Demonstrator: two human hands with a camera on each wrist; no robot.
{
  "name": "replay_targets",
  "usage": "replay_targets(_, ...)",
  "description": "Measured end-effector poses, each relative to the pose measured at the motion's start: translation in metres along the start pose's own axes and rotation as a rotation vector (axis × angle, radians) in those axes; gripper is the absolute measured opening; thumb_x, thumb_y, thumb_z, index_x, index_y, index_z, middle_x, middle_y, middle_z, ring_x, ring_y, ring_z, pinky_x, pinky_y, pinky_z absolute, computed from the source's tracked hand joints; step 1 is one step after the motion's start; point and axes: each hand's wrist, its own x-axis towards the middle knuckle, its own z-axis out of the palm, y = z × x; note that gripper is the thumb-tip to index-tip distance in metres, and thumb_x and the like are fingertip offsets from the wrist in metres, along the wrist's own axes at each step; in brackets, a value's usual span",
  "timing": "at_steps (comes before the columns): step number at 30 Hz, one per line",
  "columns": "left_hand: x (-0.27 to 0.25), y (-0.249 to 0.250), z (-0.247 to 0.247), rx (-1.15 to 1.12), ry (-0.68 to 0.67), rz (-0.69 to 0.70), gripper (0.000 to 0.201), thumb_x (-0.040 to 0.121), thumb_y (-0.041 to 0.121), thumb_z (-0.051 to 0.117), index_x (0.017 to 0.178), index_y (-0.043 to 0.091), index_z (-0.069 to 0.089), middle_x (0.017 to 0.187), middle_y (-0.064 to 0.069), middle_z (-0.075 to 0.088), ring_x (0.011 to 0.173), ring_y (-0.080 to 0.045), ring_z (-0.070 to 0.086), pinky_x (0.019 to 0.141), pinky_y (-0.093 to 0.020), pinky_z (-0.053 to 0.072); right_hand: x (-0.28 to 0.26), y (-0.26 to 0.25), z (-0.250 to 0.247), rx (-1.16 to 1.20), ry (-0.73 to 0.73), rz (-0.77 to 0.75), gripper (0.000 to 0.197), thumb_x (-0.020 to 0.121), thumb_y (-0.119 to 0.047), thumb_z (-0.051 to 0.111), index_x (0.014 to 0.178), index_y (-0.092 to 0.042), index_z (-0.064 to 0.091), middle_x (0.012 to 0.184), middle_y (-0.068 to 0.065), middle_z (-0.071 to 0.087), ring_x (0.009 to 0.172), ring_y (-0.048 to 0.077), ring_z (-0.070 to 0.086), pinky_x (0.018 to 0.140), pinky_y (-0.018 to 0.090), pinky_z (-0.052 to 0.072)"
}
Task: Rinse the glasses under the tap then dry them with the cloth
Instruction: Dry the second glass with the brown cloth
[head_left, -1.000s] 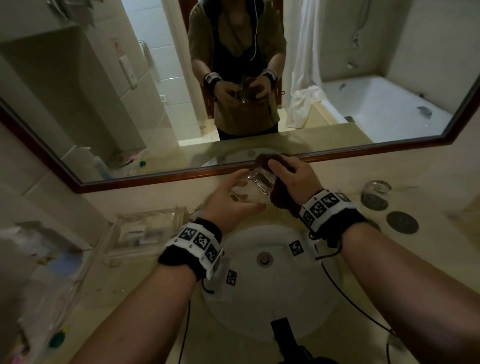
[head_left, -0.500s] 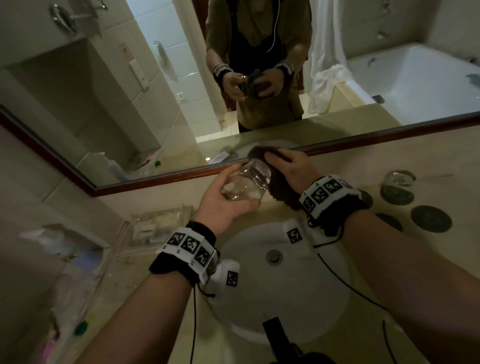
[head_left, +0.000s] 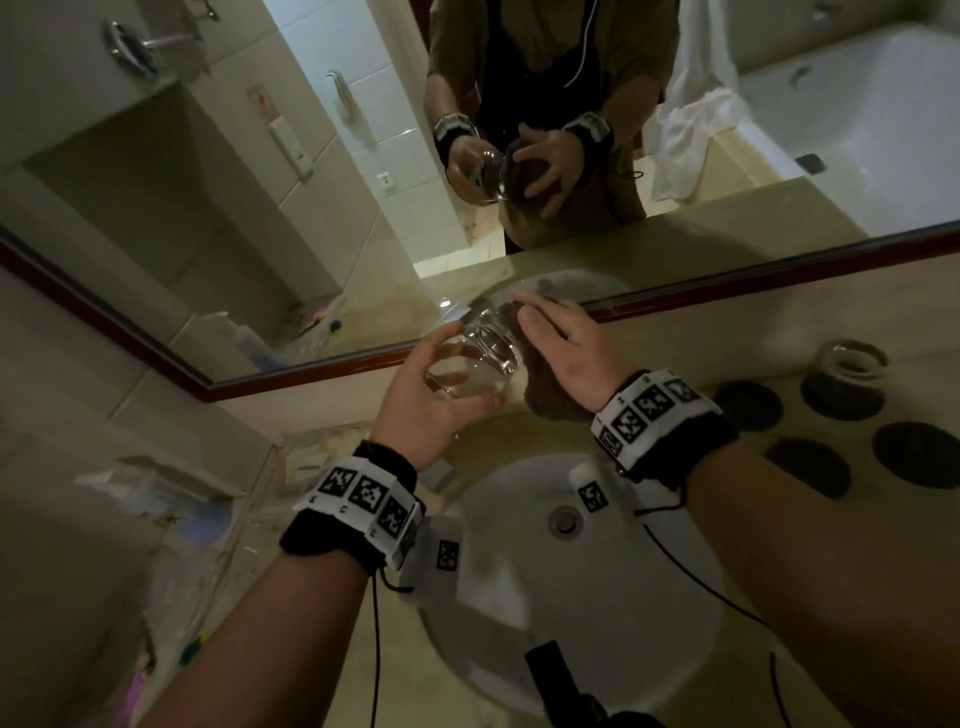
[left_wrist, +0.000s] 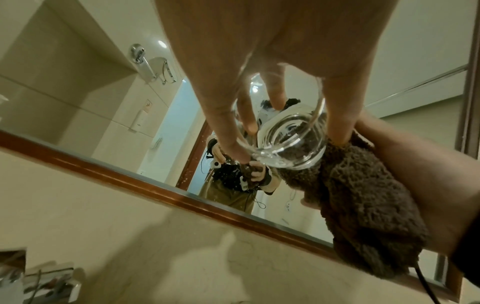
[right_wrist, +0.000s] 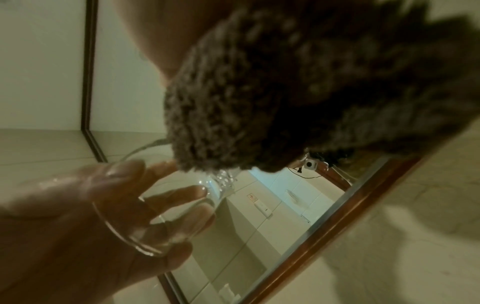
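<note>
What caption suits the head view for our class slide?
Left hand holds a clear glass over the sink while right hand presses a brown cloth against it.

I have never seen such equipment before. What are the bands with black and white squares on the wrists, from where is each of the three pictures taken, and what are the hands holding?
There is no machine here: a person stands at a bathroom sink facing a mirror. The patterned bands sit on both wrists, where small cameras are worn. The wide picture comes from a camera on the head, looking down at the hands. The other two come from the wrist cameras, each looking along its own hand.

The left hand grips a clear glass, tilted on its side. The right hand presses a brown cloth against the glass; in the left wrist picture the cloth shows through the glass.

On the counter to the right stands another glass on one of several dark round coasters.
</note>
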Motion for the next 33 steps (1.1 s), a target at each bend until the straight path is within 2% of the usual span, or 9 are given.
replay_targets(3,0.002,-0.002,0.008,-0.024,0.001,-0.027,0.077,0.066,-0.001,0.084,0.126,0.032,0.048,0.128,-0.007,0.057,0.099,-0.013,0.062,0.075,-0.018,0.054,0.001,0.003,-0.002,-0.046,0.013,0.003,0.037,0.098,-0.036,0.043,0.133,-0.028,0.052,0.136,0.005,0.04,0.121,0.018,0.044,0.095,0.022,0.029)
replay_targets(6,0.004,0.001,0.014,-0.046,-0.013,-0.042,0.077,0.065,0.0,0.083,0.124,0.035,0.048,0.129,-0.007,0.055,0.102,-0.018,0.062,0.076,-0.021,0.055,0.004,0.01,-0.01,-0.064,-0.004,-0.047,0.039,0.1,-0.023,0.042,0.139,-0.028,0.045,0.141,0.002,0.035,0.117,0.008,0.038,0.094,0.018,0.029)
replay_targets(9,0.005,0.005,0.017,-0.06,-0.043,-0.046,0.081,0.056,0.013,0.089,0.122,0.038,0.049,0.129,-0.007,0.056,0.103,-0.02,0.063,0.079,-0.028,0.055,0.01,0.018,-0.017,-0.008,0.034,-0.077,0.036,0.099,-0.012,0.043,0.132,-0.021,0.054,0.136,0.0,0.042,0.118,0.006,0.039,0.097,0.011,0.028)
replay_targets(13,0.008,0.006,0.025,0.001,-0.064,-0.04,0.084,0.054,0.013,0.092,0.121,0.039,0.05,0.128,-0.005,0.057,0.102,-0.02,0.062,0.077,-0.028,0.054,0.011,0.027,-0.025,0.057,0.025,-0.057,0.028,0.095,-0.008,0.048,0.116,-0.016,0.065,0.12,0.0,0.055,0.112,0.014,0.052,0.097,0.017,0.039)
replay_targets(16,0.011,0.004,0.029,0.097,-0.055,-0.034,0.081,0.062,0.005,0.088,0.124,0.039,0.049,0.129,-0.002,0.056,0.107,-0.023,0.06,0.085,-0.04,0.056,0.008,0.021,-0.032,0.024,0.039,-0.098,0.027,0.095,-0.012,0.051,0.117,-0.017,0.066,0.118,-0.005,0.051,0.108,0.01,0.049,0.086,-0.001,0.032)
replay_targets(18,0.011,0.006,0.03,0.092,-0.056,-0.029,0.081,0.063,0.004,0.087,0.125,0.037,0.048,0.129,-0.003,0.056,0.109,-0.022,0.06,0.086,-0.036,0.056,0.009,0.014,-0.035,0.038,0.038,-0.131,0.026,0.095,-0.014,0.052,0.117,-0.017,0.066,0.118,-0.005,0.05,0.107,0.008,0.049,0.085,0.0,0.033)
replay_targets(22,0.011,0.014,0.03,0.052,-0.09,0.026,0.079,0.063,-0.002,0.085,0.127,0.029,0.049,0.128,-0.008,0.058,0.11,-0.023,0.06,0.079,-0.016,0.053,0.014,0.017,-0.039,0.074,0.053,-0.095,0.026,0.096,-0.016,0.051,0.117,-0.015,0.066,0.12,0.0,0.056,0.107,0.01,0.054,0.091,0.012,0.04)
replay_targets(28,0.011,0.009,0.032,0.074,-0.051,0.023,0.081,0.06,0.004,0.089,0.123,0.037,0.049,0.127,-0.008,0.059,0.111,-0.023,0.06,0.083,-0.023,0.052,0.004,0.024,-0.036,0.049,0.087,-0.103,0.025,0.095,-0.014,0.053,0.116,-0.013,0.067,0.115,-0.001,0.058,0.101,0.007,0.055,0.086,0.006,0.039)
replay_targets(33,0.009,0.014,0.032,0.083,-0.088,0.025,0.082,0.062,0.005,0.088,0.129,0.031,0.049,0.125,-0.006,0.06,0.109,-0.021,0.061,0.085,-0.024,0.054,0.017,0.014,-0.042,0.017,0.088,-0.149,0.024,0.095,-0.017,0.053,0.115,-0.014,0.067,0.115,0.001,0.061,0.105,0.01,0.055,0.087,0.004,0.037)
